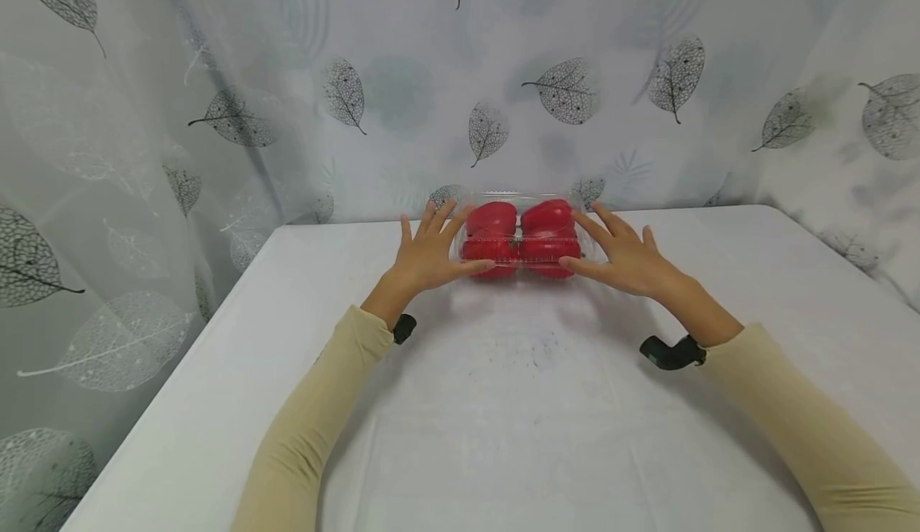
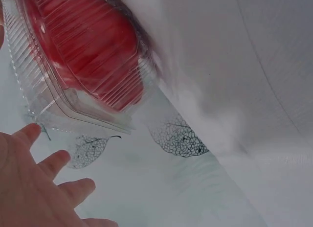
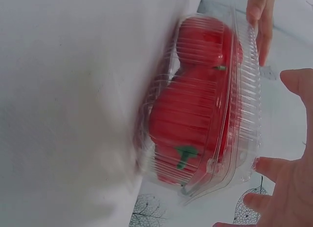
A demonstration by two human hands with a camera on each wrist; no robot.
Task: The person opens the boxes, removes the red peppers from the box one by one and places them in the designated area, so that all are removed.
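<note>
A clear plastic clamshell box (image 1: pixel 519 196) stands shut at the far middle of the white table (image 1: pixel 503 420), holding two red bell peppers (image 1: pixel 491 232) (image 1: pixel 549 232) side by side. My left hand (image 1: pixel 431 248) is at the box's left end and my right hand (image 1: pixel 621 252) at its right end, fingers straight and spread, thumbs reaching along its front. In the left wrist view the ribbed box (image 2: pixel 44 97) and a pepper (image 2: pixel 83 46) sit just beyond my spread left hand (image 2: pixel 34 188), with a gap between. In the right wrist view my right hand (image 3: pixel 288 188) hovers at the box's rim (image 3: pixel 247 114).
A leaf-print curtain (image 1: pixel 216 77) hangs close behind the box and along the table's left and right sides. The tabletop in front of the box carries some faint dark specks (image 1: pixel 525 352). Black camera mounts (image 1: pixel 672 352) sit on both wrists.
</note>
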